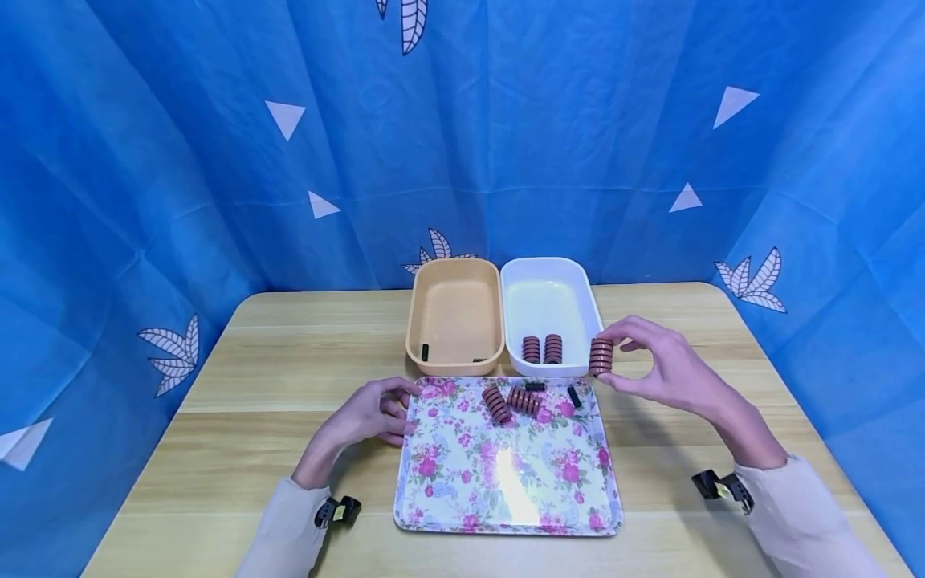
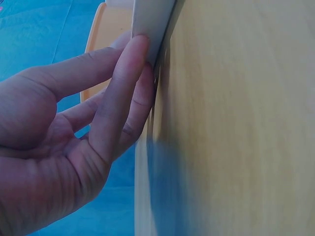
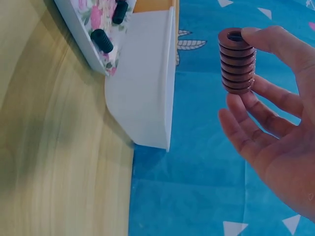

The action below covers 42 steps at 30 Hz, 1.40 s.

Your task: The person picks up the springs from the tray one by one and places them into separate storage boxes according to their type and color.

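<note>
My right hand (image 1: pixel 668 373) pinches a brown coil spring (image 1: pixel 601 356) between thumb and fingertips, upright beside the near right corner of the white bin (image 1: pixel 587 309). The right wrist view shows this spring's (image 3: pixel 237 64) thick flat coils and open top. My left hand (image 1: pixel 372 413) holds the far left corner of the floral tray (image 1: pixel 462 502), its fingers at the rim (image 2: pixel 150 29). On that tray lie two brown springs (image 1: pixel 495 405) and two small black springs (image 1: pixel 574 396). Two more brown springs (image 1: pixel 552 349) are inside the white bin.
An orange bin (image 1: pixel 455 301) with two small black springs (image 1: pixel 425 352) stands left of the white one, behind the tray. All rest on a wooden table (image 1: pixel 238 449). A blue curtain (image 1: pixel 462 144) encloses the back and sides.
</note>
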Each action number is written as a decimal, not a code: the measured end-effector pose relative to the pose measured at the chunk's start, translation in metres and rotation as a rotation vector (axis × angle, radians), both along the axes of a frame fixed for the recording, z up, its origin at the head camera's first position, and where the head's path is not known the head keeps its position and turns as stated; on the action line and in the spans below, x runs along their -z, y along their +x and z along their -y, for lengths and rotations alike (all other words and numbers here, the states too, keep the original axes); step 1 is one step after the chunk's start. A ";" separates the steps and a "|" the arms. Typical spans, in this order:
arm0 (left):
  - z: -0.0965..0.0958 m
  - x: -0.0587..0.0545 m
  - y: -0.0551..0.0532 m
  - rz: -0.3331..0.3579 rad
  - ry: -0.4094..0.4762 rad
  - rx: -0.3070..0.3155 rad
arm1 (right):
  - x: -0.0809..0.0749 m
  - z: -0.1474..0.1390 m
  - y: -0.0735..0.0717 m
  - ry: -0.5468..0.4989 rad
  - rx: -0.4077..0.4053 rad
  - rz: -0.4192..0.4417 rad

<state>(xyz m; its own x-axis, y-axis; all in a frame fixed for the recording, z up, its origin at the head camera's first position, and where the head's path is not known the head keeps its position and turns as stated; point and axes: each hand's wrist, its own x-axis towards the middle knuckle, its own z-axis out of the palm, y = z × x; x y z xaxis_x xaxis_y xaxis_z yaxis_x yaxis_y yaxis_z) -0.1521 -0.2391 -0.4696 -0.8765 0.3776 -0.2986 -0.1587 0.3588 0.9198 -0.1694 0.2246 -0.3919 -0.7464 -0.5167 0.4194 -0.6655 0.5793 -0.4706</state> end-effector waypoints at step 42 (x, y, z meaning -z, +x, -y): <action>0.000 0.000 0.000 -0.001 -0.007 0.002 | 0.006 0.029 -0.091 0.081 0.167 0.167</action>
